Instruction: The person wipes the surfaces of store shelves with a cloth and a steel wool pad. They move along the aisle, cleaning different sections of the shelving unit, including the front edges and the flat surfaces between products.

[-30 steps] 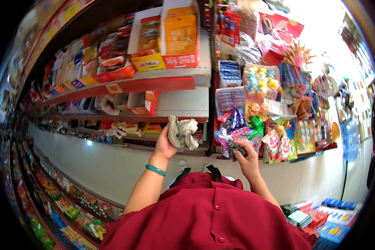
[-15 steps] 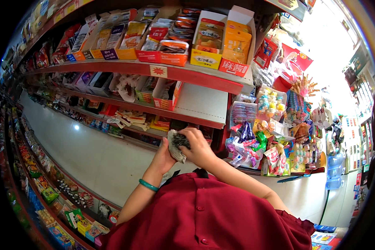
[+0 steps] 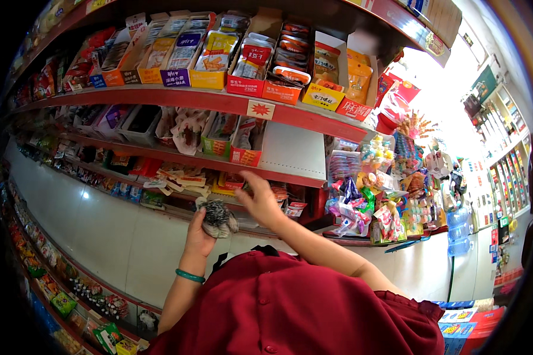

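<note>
My left hand (image 3: 200, 238) grips a crumpled grey cloth (image 3: 219, 218) with a dark speckled patch, held low in front of the shelves. Its fingers are partly hidden behind the cloth. My right hand (image 3: 258, 200) is off the cloth, with fingers apart and nothing in them. It stands just in front of the middle shelf's red edge (image 3: 284, 176). Above it on that shelf is a small open box (image 3: 246, 156) of packets, beside a bare white shelf surface (image 3: 293, 145).
Open boxes of snack packets (image 3: 207, 79) line the upper shelf. Loose flat packets (image 3: 180, 177) lie on the bottom shelf. To the right stands a crowded display of wrapped sweets (image 3: 349, 207), with blue water bottles (image 3: 458, 231) beyond. Another stocked shelf (image 3: 47, 278) curves along the left.
My right hand has let go of the cloth and moved up toward the shelf edge, fingers spreading. My left hand, still holding the cloth, has moved left and down. The view has shifted.
</note>
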Demonstrator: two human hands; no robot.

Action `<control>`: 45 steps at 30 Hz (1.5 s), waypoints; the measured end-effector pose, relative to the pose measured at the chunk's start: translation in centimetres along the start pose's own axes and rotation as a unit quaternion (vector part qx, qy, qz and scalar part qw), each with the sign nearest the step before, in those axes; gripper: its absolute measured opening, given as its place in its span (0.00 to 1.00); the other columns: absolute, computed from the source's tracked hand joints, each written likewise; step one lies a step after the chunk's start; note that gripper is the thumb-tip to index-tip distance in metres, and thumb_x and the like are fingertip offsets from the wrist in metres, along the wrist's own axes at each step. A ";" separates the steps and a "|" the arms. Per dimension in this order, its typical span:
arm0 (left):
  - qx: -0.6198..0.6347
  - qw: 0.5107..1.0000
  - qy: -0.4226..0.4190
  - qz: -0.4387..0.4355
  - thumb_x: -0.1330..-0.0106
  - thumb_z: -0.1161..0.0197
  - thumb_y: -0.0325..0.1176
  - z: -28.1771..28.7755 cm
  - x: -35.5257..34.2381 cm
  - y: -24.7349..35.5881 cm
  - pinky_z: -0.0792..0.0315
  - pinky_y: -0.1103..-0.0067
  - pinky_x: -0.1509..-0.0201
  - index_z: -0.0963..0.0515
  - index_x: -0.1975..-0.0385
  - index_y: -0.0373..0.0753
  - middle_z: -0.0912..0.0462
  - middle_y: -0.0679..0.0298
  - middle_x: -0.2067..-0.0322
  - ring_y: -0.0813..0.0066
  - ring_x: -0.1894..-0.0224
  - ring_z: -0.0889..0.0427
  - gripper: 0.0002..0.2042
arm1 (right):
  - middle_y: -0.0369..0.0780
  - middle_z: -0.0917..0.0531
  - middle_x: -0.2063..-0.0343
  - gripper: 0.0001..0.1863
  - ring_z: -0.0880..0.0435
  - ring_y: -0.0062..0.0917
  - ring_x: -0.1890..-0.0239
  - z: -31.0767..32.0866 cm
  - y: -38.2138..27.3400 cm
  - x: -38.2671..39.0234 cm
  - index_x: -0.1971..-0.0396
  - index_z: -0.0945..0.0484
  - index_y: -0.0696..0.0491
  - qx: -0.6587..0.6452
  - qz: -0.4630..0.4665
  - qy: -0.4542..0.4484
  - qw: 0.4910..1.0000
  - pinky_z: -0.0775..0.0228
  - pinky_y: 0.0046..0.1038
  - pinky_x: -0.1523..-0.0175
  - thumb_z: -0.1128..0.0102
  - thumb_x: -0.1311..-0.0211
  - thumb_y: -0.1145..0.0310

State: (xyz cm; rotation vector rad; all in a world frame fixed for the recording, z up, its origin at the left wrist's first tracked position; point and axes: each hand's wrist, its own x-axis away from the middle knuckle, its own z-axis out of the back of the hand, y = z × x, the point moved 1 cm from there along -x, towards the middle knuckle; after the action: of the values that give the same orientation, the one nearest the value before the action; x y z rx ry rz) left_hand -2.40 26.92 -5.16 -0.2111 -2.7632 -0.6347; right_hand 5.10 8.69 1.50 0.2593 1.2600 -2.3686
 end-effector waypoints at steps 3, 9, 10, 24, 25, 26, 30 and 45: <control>0.010 1.000 0.009 -0.007 0.32 0.45 0.38 1.1 0.4 1.0 0.31 0.66 0.41 0.29 0.47 0.38 0.23 0.60 0.50 0.65 0.47 0.25 0.17 | 0.54 0.26 0.47 0.30 0.29 0.46 0.44 0.7 4.7 -2.7 0.44 0.32 0.60 0.064 -0.153 0.063 0.984 0.38 0.39 0.39 0.44 0.38 0.52; 0.007 1.000 0.019 -0.020 0.31 0.47 0.38 3.9 2.3 2.4 0.33 0.66 0.40 0.30 0.47 0.39 0.24 0.61 0.49 0.66 0.46 0.26 0.16 | 0.47 0.17 0.59 0.33 0.20 0.42 0.52 1.6 6.9 -8.1 0.53 0.23 0.52 0.227 -0.320 0.013 0.920 0.30 0.40 0.49 0.55 0.40 0.36; 0.006 0.999 0.026 -0.022 0.31 0.47 0.38 4.2 2.5 2.5 0.33 0.66 0.40 0.29 0.47 0.39 0.24 0.61 0.49 0.66 0.46 0.26 0.16 | 0.47 0.17 0.59 0.33 0.20 0.43 0.53 1.9 7.0 -8.7 0.55 0.21 0.51 0.237 -0.324 -0.006 0.916 0.30 0.40 0.49 0.54 0.40 0.37; -0.017 0.997 0.076 -0.005 0.31 0.47 0.39 5.7 4.9 3.8 0.30 0.66 0.42 0.28 0.50 0.38 0.22 0.62 0.52 0.66 0.49 0.23 0.15 | 0.47 0.17 0.59 0.24 0.21 0.46 0.54 2.8 8.3 -11.8 0.61 0.17 0.46 0.199 -0.327 0.026 0.924 0.29 0.41 0.51 0.53 0.42 0.45; -0.012 0.998 0.068 -0.004 0.32 0.46 0.39 5.8 4.8 3.9 0.30 0.65 0.42 0.28 0.50 0.38 0.22 0.62 0.52 0.66 0.49 0.24 0.15 | 0.48 0.18 0.61 0.23 0.20 0.45 0.55 3.2 8.9 -11.5 0.61 0.17 0.47 0.200 -0.301 0.042 0.932 0.28 0.40 0.52 0.52 0.43 0.45; -0.008 0.998 0.060 -0.001 0.32 0.46 0.38 5.9 4.6 3.9 0.30 0.65 0.42 0.28 0.50 0.38 0.22 0.61 0.52 0.66 0.49 0.24 0.15 | 0.48 0.18 0.62 0.23 0.20 0.45 0.56 3.8 9.1 -11.1 0.62 0.17 0.47 0.203 -0.302 0.037 0.931 0.28 0.40 0.53 0.51 0.43 0.45; 0.007 0.998 0.069 -0.007 0.33 0.44 0.37 6.8 4.3 3.9 0.30 0.65 0.42 0.28 0.50 0.38 0.22 0.61 0.51 0.65 0.48 0.24 0.15 | 0.52 0.19 0.73 0.22 0.19 0.47 0.65 6.7 7.9 -8.2 0.68 0.19 0.55 0.167 -0.275 0.023 0.946 0.29 0.39 0.59 0.50 0.41 0.50; -0.057 0.997 0.049 0.022 0.32 0.45 0.38 7.3 2.0 3.0 0.31 0.66 0.41 0.29 0.48 0.39 0.23 0.60 0.50 0.64 0.47 0.25 0.17 | 0.50 0.28 0.83 0.16 0.27 0.46 0.76 15.3 0.3 11.5 0.81 0.32 0.59 0.184 -0.281 -0.006 0.942 0.36 0.39 0.70 0.47 0.39 0.64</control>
State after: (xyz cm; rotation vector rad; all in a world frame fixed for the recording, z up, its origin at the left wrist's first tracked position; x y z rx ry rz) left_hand -5.55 33.00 -9.58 -0.2564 -2.6231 -0.7716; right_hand -4.30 -7.45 5.79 -0.0127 0.9613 -3.0906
